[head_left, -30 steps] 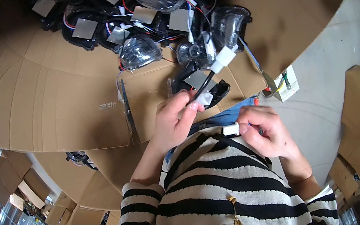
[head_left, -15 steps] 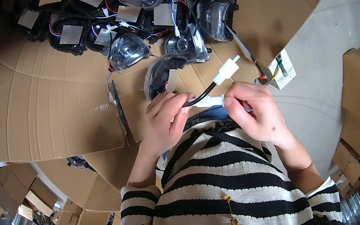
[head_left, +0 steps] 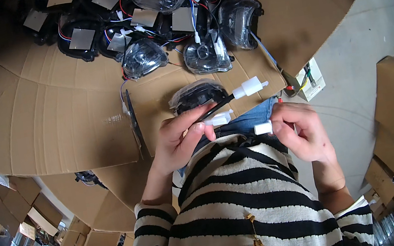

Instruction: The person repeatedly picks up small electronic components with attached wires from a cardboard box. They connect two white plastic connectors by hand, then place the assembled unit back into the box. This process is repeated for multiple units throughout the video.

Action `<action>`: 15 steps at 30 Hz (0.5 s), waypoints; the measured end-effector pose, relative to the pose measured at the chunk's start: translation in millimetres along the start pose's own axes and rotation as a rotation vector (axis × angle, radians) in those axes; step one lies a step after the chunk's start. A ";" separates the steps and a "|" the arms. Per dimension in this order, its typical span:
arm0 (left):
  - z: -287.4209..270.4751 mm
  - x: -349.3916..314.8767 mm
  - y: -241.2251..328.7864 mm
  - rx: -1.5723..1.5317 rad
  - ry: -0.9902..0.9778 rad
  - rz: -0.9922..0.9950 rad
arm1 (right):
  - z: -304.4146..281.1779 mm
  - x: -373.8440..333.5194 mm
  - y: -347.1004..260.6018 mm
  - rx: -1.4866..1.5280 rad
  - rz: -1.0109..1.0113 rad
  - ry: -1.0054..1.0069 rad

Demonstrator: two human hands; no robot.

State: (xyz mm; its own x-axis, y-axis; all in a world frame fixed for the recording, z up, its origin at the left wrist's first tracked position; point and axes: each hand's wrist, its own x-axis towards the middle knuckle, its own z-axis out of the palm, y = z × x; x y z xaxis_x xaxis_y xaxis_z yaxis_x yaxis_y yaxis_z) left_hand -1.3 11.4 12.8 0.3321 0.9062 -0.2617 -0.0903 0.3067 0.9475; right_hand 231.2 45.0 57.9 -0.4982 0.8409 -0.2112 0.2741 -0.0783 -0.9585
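Note:
My left hand [head_left: 182, 135] is closed on a black cable [head_left: 219, 106] that ends in a white plastic connector [head_left: 249, 87]. A second white connector [head_left: 220, 118] sticks out from the same fingers, just below the cable. To the right, my right hand [head_left: 301, 131] pinches a small white plug [head_left: 262, 128], with a gap between it and the connectors in the left hand. Right behind my left hand rests a headlight [head_left: 197, 95] with a clear cover and black body, its near side partly hidden by the fingers.
Several headlights with clear lenses [head_left: 143, 58] and black housings with wires are piled at the far side of the cardboard [head_left: 151, 97]. A white box [head_left: 311, 80] with a tester-like terminal and coloured leads stands at the right. Cardboard cartons [head_left: 99, 238] stand lower left.
The white pieces that met between my hands are now apart. My right hand has moved down and right with the plug. The headlight behind my left hand has shifted and turned.

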 end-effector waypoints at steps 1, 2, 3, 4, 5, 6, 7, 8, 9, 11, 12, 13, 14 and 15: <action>0.3 0.0 -0.3 -0.068 -0.009 0.009 | -2.6 -2.3 -0.6 0.014 -0.009 -0.017; 0.6 -0.3 0.1 -0.136 -0.019 0.019 | -3.6 -3.1 -1.5 0.028 -0.019 -0.014; 1.3 -1.5 5.5 -0.085 0.003 -0.039 | -4.4 -3.8 -2.3 0.042 -0.028 -0.012; -0.8 -1.6 3.3 -0.086 -0.008 -0.011 | -5.0 -4.6 -2.8 0.058 -0.037 -0.010; -3.8 -1.6 -1.3 -0.088 -0.018 0.016 | -6.1 -4.7 -3.7 0.065 -0.048 -0.010; -5.2 -1.4 -3.7 -0.090 -0.028 0.044 | -7.5 -4.1 -4.9 0.072 -0.058 -0.011; -0.2 1.1 3.6 -0.051 0.014 0.049 | -8.2 -3.6 -5.1 0.080 -0.070 -0.013; -0.7 0.4 1.9 -0.084 0.019 0.052 | -8.7 -3.5 -4.2 0.074 -0.076 -0.013; -2.0 -0.8 -1.2 -0.118 0.024 0.054 | -9.3 -3.4 -3.0 0.069 -0.081 -0.014; -2.4 -0.9 -0.7 -0.172 0.064 0.018 | -9.9 -3.6 -1.2 0.059 -0.086 -0.018; -1.4 -0.8 -1.6 -0.151 0.099 0.025 | -10.0 -3.6 -0.8 0.054 -0.084 -0.021; 0.5 -0.6 -2.7 -0.133 0.133 0.032 | -10.3 -3.5 -1.4 0.048 -0.080 -0.024; 1.8 -0.4 -3.2 -0.115 0.167 0.038 | -10.5 -3.1 -2.1 0.043 -0.091 -0.025; 2.5 0.6 0.0 -0.081 0.157 0.018 | -10.8 -2.5 -3.0 0.038 -0.102 -0.027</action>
State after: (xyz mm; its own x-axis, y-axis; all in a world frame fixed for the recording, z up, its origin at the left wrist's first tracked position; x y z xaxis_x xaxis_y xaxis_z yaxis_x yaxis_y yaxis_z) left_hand 1.2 11.2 13.2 0.1800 0.9442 -0.2758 -0.1721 0.3063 0.9362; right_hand 240.5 48.9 63.4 -0.5436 0.8311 -0.1170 0.1903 -0.0138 -0.9816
